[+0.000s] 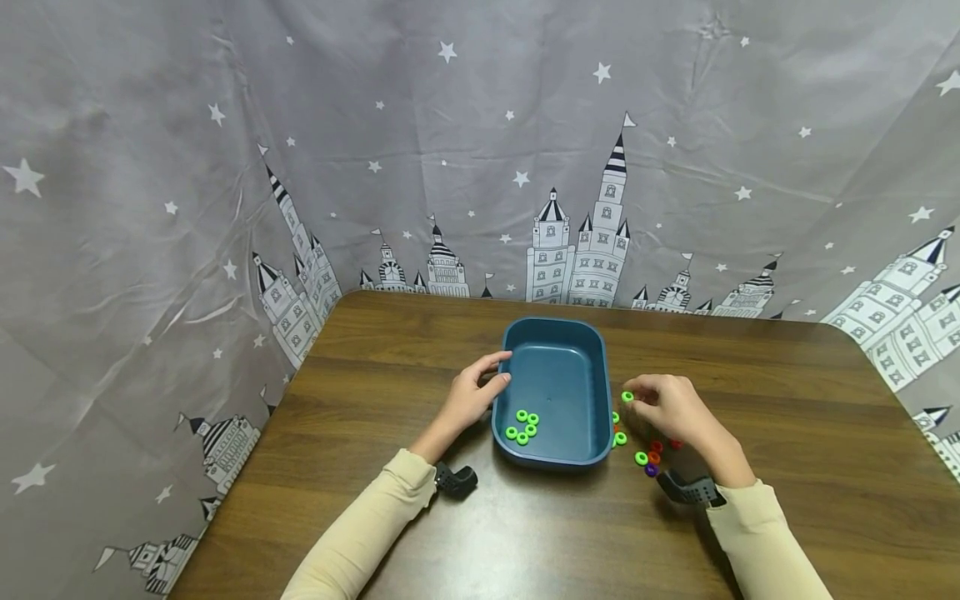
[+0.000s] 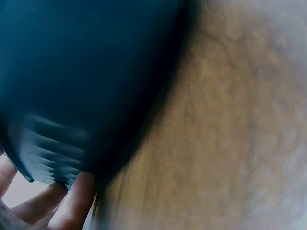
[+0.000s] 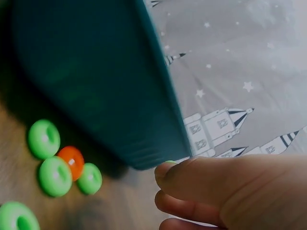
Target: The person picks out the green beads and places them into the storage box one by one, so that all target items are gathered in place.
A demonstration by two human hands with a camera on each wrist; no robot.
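A dark blue plastic bin [image 1: 550, 458] stands on the wooden table, with several small green rings [image 1: 522, 438] lying in its near left corner. My left hand [image 1: 471, 392] holds the bin by its left rim; the left wrist view has its fingertips [image 2: 79, 194] against the outer wall. Just outside the right wall, my right hand [image 1: 670, 404] pinches a green ring [image 1: 627, 397] between thumb and fingertips. That ring is mostly hidden behind the thumb in the right wrist view. Below this hand lie loose green rings [image 3: 55, 176] and an orange ring [image 3: 72, 163] close beside the bin.
Nearer the right wrist lie another green ring [image 1: 641, 458], red-orange rings [image 1: 655, 457] and a purple ring [image 1: 652, 471]. A grey curtain [image 1: 450, 167] printed with castles and stars hangs behind the table [image 1: 525, 533]. Both wrists wear black camera mounts [image 1: 455, 481].
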